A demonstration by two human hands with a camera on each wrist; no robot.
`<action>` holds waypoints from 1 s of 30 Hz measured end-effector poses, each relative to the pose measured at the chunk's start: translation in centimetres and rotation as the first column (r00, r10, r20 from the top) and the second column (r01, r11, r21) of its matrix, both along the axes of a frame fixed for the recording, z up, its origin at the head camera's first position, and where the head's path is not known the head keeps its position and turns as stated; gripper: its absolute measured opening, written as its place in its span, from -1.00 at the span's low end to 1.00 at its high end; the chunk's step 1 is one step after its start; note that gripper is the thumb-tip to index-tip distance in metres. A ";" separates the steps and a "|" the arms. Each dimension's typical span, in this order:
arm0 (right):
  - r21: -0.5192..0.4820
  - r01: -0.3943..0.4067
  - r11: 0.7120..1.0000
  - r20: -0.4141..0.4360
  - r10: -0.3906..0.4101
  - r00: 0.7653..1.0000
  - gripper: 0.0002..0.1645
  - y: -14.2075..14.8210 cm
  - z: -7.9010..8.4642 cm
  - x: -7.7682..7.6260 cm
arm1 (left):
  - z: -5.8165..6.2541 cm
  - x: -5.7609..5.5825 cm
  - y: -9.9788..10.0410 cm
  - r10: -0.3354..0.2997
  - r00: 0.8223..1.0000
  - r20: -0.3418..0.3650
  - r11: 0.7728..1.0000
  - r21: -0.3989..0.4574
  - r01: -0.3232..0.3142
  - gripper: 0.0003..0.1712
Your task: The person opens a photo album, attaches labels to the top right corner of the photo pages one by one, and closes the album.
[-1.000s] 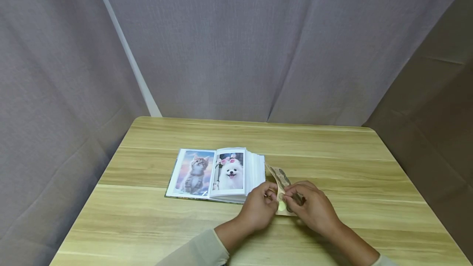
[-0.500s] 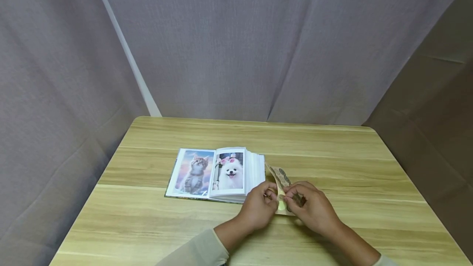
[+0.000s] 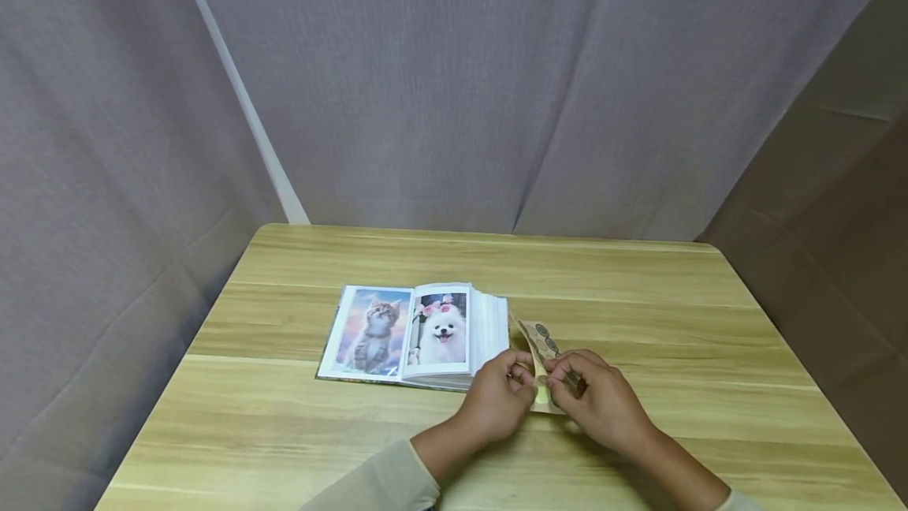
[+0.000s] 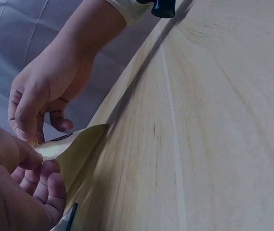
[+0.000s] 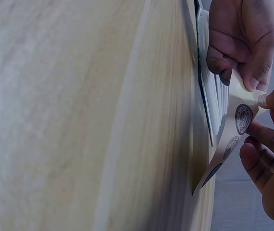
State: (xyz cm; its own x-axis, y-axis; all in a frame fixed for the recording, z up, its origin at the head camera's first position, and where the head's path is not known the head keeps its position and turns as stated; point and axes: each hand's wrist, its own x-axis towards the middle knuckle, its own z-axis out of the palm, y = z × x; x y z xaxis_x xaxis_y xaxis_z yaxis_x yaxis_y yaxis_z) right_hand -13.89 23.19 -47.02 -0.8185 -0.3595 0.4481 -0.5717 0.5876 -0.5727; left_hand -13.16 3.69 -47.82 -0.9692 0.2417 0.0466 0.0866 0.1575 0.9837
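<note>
A bent tan sheet of round stickers (image 3: 545,344) is held between both hands, just right of an open photo album. My left hand (image 3: 496,397) pinches the sheet's near left side between thumb and curled fingers. At the fingertips of my right hand (image 3: 603,397) is a small round sticker (image 5: 262,99) with a dark printed emblem; thumb and forefinger pinch it at the sheet's edge. Whether that sticker is fully off its backing cannot be told. Several dark round stickers show along the sheet (image 5: 230,130) in the right wrist view. Fingers hide part of it.
The photo album (image 3: 489,337) lies open left of the hands, showing a kitten photo (image 3: 374,333) and a white dog photo (image 3: 441,331). Beneath everything is a wood-grain table (image 3: 284,432). Grey curtains (image 3: 426,101) hang behind the table and along its sides.
Both hands stay almost in place. The sheet and the small sticker at the right fingertips have shifted very slightly. The album has not moved.
</note>
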 end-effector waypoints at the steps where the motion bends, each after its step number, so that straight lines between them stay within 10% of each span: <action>1: 0.000 0.000 1.000 0.004 0.000 1.000 -0.61 0.0 0.0 0.0 | 0.0 0.0 0.0 0.001 1.000 -0.001 1.000 0.000 -0.001 -0.69; 30: 0.128 0.121 0.984 0.097 -0.134 0.986 -0.75 1.0 -0.5 -0.4 | -0.6 0.0 0.7 0.107 0.994 -0.011 0.992 -0.071 -0.107 -0.77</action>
State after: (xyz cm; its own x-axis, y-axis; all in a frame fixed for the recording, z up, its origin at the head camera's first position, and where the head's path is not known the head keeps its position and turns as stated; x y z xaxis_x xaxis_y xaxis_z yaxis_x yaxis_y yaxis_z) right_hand -14.27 24.19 -47.52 -0.9014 -0.2952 0.3167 -0.4277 0.7207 -0.5456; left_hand -13.16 4.38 -48.45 -0.9894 0.1395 0.0404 0.0729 0.2360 0.9690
